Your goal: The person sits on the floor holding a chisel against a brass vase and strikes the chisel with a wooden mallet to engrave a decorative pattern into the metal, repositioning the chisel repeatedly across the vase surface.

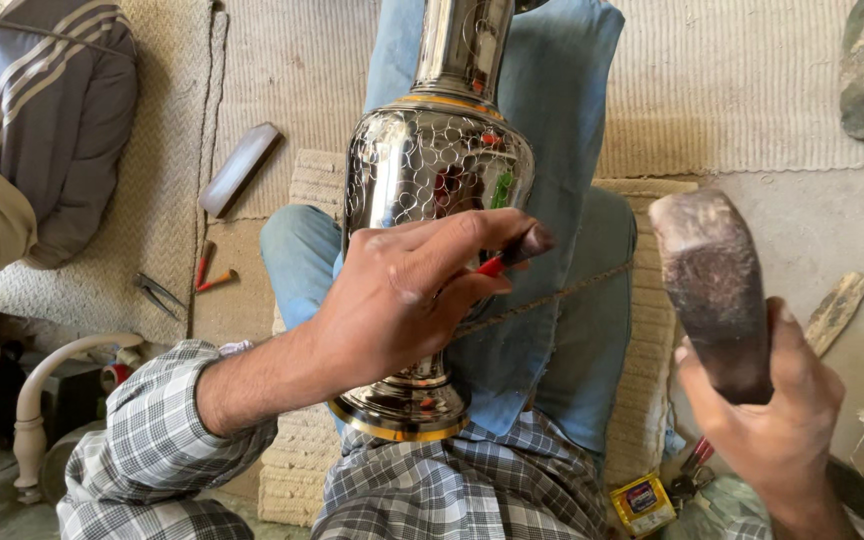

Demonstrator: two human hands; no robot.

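A shiny engraved metal vase with gold bands lies along my lap on blue cloth, its base toward me. My left hand rests on the vase's body and pinches a small chisel with a red shaft, its tip against the metal. My right hand grips a worn block-shaped mallet, raised to the right of the vase and apart from the chisel. A thin cord runs across the vase under my left hand.
A flat dark bar, two small red-handled tools and metal tweezers lie on the woven mat at left. A folded grey striped garment is further left. A wooden piece and a small yellow tin sit at right.
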